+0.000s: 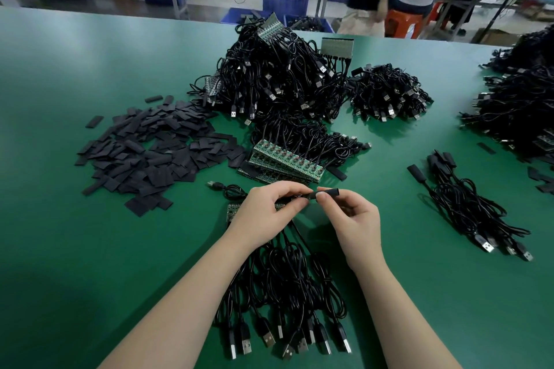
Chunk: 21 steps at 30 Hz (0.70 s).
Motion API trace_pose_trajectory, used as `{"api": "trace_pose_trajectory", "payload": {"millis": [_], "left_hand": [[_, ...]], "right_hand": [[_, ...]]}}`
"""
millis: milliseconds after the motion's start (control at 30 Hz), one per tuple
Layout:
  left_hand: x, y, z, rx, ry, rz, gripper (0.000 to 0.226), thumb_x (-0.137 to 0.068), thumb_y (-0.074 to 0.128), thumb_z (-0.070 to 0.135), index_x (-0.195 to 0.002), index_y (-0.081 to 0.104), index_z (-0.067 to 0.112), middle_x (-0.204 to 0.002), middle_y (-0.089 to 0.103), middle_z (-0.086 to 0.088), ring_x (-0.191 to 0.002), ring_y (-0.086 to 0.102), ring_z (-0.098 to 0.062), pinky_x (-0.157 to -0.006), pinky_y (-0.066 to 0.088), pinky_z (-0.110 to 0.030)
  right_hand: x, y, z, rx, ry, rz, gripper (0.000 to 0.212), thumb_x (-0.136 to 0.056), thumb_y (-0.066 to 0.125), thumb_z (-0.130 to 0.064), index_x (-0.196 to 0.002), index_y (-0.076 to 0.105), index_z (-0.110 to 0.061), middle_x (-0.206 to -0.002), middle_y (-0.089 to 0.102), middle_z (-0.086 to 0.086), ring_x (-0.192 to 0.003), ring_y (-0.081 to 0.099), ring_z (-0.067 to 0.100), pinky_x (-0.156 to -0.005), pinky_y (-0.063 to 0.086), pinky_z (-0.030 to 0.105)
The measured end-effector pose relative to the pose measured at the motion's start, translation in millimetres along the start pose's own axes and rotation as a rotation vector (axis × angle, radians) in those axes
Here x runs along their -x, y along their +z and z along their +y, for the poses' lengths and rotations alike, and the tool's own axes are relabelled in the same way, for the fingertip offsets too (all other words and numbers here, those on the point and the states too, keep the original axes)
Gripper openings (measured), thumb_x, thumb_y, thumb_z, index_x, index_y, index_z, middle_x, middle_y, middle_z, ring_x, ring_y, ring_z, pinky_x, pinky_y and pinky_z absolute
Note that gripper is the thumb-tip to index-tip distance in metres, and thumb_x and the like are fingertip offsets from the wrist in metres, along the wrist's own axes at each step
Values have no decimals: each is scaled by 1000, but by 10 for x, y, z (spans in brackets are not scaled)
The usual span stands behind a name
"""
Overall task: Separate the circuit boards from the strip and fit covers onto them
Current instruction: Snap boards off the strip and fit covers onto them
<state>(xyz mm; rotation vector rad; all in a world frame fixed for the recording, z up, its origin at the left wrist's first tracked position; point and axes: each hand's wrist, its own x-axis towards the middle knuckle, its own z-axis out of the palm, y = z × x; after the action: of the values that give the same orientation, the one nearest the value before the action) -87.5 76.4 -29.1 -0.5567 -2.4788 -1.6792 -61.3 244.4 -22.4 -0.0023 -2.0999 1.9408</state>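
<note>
**Black sleeve meets green board at the bench**

Green matting covers the whole table (90, 249), and the person's two bare forearms reach out over it from the near edge. The left hand (263, 208) curls its fingers around one end of a strip of circuit boards (231, 212), whose left end pokes out past the knuckles. The right hand (350, 216) pinches a black cover (328, 192) between thumb and forefinger, holding it level and touching the left hand's fingertips; whether a board is already inside it is hidden by the fingers.

Black USB cables (284, 293) trail from the held strip back toward the person, their plugs fanned out on the near side. Just beyond the hands lies a stack of more board strips (284, 163), tilted, with leads running off to the far side. To the left a loose heap of flat black covers (150, 156) spreads over the mat. A tall tangle of cabled strips (269, 78) sits further back, and on the right a small bundle of finished cables (467, 207) lies apart. Far off, two people stand and sit by another bench, near an orange stool (401, 22).
</note>
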Motion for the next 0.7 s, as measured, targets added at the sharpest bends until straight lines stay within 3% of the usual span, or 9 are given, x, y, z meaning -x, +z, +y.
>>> {"api": "trace_pose_trajectory", "payload": {"millis": [167, 467, 700], "left_hand": [[2, -6, 0, 6, -3, 13, 24, -87, 64, 35, -100, 65, 55, -101, 68, 29, -99, 64, 5, -86, 49, -15], [6, -7, 13, 22, -21, 1, 20, -88, 63, 36, -101, 68, 50, -101, 69, 28, -98, 64, 5, -85, 51, -16], [5, -8, 9, 27, -26, 6, 20, -87, 64, 34, -101, 68, 47, -100, 69, 27, -98, 65, 4, -87, 54, -25]], "right_hand": [[-3, 3, -14, -22, 2, -12, 26, -85, 75, -15, -78, 78, -39, -80, 76, -9, -71, 63, 4, -67, 50, 14], [0, -13, -13, -16, 0, -42, 25, -87, 74, -15, -79, 78, -39, -85, 76, -5, -73, 63, 9, -68, 50, 18], [12, 1, 7, 3, -2, -45, 24, -84, 77, -16, -81, 78, -40, -79, 76, -9, -66, 61, 0, -62, 49, 13]]}}
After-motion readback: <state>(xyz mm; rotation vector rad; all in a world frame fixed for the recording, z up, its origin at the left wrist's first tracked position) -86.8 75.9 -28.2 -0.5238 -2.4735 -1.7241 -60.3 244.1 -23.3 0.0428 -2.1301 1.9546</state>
